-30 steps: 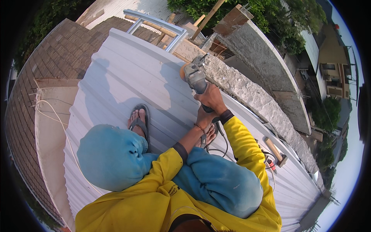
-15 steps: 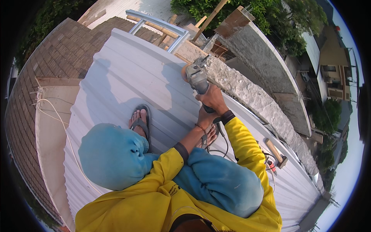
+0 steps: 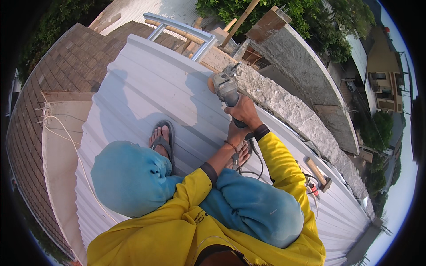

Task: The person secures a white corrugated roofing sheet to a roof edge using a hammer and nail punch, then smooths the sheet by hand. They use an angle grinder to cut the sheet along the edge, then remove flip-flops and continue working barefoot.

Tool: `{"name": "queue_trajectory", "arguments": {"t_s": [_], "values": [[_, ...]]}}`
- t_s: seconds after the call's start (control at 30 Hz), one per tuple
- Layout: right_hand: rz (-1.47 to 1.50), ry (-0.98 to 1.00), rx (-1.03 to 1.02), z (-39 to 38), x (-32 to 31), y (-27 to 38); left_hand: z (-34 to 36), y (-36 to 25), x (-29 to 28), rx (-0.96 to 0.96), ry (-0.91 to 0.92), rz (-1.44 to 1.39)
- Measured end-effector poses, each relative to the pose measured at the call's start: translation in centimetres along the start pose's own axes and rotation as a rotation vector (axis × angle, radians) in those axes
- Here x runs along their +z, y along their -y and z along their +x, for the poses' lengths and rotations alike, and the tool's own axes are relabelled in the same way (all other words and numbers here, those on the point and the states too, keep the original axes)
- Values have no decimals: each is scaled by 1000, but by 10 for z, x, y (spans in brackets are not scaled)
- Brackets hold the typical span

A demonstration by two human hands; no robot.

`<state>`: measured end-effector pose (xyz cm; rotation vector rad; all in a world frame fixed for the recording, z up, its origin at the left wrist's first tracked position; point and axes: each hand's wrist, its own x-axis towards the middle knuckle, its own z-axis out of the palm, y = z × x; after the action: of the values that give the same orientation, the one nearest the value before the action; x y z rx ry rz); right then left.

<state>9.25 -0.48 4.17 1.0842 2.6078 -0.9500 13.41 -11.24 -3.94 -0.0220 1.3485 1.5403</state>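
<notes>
We see the angle grinder (image 3: 227, 91) at about 12 o'clock from our knees, its head angled toward the rough concrete wall top (image 3: 284, 104) where it meets the white corrugated metal roof (image 3: 146, 88), likely so the disc reaches that seam. Our right hand (image 3: 244, 111) is wrapped tight around the grinder body; our left hand (image 3: 234, 131) braces just under it, its grip we cannot tell. No containers show; a hammer (image 3: 318, 174) lies at 4 o'clock, sandalled foot (image 3: 160, 138) at 9 o'clock.

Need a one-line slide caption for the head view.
Crouched on a white corrugated metal roof, a person grips an angle grinder with the right hand, left hand beneath, beside a rough concrete wall.
</notes>
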Motion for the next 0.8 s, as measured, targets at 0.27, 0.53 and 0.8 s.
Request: {"name": "queue_trajectory", "arguments": {"t_s": [0.27,0.53,0.8], "values": [[-5,53,69,-3,0,-5,-9,-5,4,0,-9,33],[-9,23,47,-1,2,-6,-10,-7,5,7,-26,17],[-2,36,56,-4,-1,-5,-10,-9,6,-49,-15,97]]}}
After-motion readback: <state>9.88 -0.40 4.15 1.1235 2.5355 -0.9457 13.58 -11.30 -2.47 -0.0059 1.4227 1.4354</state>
